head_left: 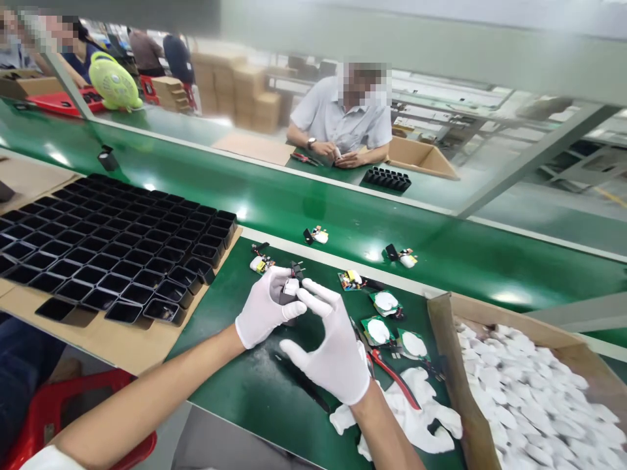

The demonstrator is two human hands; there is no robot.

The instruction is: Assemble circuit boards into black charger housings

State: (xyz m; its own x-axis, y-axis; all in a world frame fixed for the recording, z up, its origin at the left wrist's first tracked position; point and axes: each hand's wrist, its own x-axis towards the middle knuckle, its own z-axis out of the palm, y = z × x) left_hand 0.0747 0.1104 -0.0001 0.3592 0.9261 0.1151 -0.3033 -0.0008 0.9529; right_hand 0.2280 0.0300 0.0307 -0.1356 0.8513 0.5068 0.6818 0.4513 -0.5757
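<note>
Gripping a small black case with a white piece in its mouth, the left hand holds it above the green tabletop. The right hand grasps nothing, its thumb and fingers spread, fingertips at the white piece; whether they touch it is hard to tell from this angle. Beneath and beside the right wrist lie loose white gloves and red-handled pliers. To the right stands a cardboard box filled with white pads. Just beyond the pliers sit circuit boards topped with white. On the left, rows of open black cases cover a cardboard sheet. Farther off, a green belt carries two small assemblies, one at the middle. Across it sits a co-worker, both hands together, near a block of black cases.
</note>
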